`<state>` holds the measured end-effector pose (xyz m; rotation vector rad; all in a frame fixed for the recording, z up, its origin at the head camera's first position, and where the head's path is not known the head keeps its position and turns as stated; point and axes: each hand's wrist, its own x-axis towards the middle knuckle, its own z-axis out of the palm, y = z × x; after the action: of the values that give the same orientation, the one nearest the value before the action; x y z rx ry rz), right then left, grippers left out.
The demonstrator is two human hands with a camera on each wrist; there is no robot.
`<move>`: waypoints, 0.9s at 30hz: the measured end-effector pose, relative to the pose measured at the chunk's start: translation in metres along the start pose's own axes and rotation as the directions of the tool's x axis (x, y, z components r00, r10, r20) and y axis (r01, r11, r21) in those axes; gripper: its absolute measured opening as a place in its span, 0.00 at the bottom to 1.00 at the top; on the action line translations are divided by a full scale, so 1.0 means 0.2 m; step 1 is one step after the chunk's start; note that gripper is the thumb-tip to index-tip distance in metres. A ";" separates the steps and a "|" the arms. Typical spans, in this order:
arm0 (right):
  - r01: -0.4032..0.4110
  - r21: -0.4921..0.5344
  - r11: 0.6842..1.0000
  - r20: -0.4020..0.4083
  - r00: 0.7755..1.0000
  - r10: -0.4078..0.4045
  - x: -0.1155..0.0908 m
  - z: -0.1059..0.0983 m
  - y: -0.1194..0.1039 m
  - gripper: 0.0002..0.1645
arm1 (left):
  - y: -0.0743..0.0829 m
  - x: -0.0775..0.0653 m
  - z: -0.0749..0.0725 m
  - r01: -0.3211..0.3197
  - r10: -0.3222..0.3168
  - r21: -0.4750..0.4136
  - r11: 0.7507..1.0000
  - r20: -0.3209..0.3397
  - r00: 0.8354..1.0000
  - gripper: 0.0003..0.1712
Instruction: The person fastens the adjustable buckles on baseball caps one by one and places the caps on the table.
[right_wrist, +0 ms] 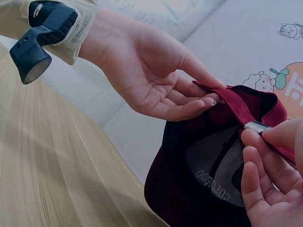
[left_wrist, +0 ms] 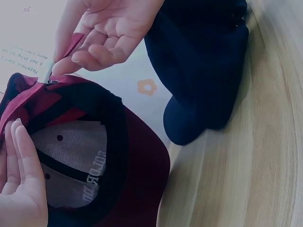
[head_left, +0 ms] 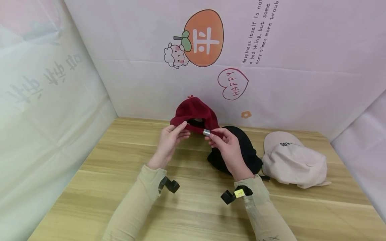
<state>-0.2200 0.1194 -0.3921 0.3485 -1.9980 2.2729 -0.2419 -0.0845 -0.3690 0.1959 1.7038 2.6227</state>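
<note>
A dark red baseball cap [head_left: 196, 109] is held up at the back of the table, its back opening and strap facing me. With thumb and fingers my left hand [head_left: 169, 142] pinches the strap side of the cap. On the other side my right hand [head_left: 228, 147] pinches the strap close to its silver metal buckle [head_left: 206, 132]. A short red strap end [left_wrist: 74, 43] sticks out past the right fingers in the left wrist view. The cap's lining with printed letters [right_wrist: 213, 184] shows in the right wrist view.
A black cap [head_left: 245, 147] lies on the wooden table [head_left: 120, 160], partly behind my right hand. Right of it lies a pale beige cap [head_left: 295, 160]. A white printed cloth [head_left: 144, 87] hangs behind the table, with more cloth at both sides.
</note>
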 end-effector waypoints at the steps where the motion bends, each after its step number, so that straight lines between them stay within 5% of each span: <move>1: -0.002 -0.009 1.000 -0.004 1.000 0.002 0.00 0.00 0.00 0.19 | 0.00 0.00 0.00 -0.001 0.001 -0.002 1.000 0.001 1.000 0.11; 10: 0.001 -0.082 0.997 -0.073 0.997 -0.007 0.01 0.04 -0.01 0.19 | -0.01 0.00 0.02 -0.008 0.009 -0.023 1.000 0.021 1.000 0.11; 18: 0.054 -0.066 0.996 -0.099 0.993 -0.060 0.00 0.05 -0.03 0.13 | 0.00 0.02 0.00 -0.010 0.007 -0.134 0.991 -0.021 1.000 0.13; 27: 0.100 -0.032 0.995 -0.114 0.988 -0.103 0.00 0.07 -0.03 0.09 | 0.00 0.01 0.00 0.002 -0.005 -0.068 0.998 -0.041 0.999 0.12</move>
<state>-0.2170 0.1073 -0.3854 0.3020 -1.9068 2.1532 -0.2434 -0.0837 -0.3686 0.1391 1.6219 2.6958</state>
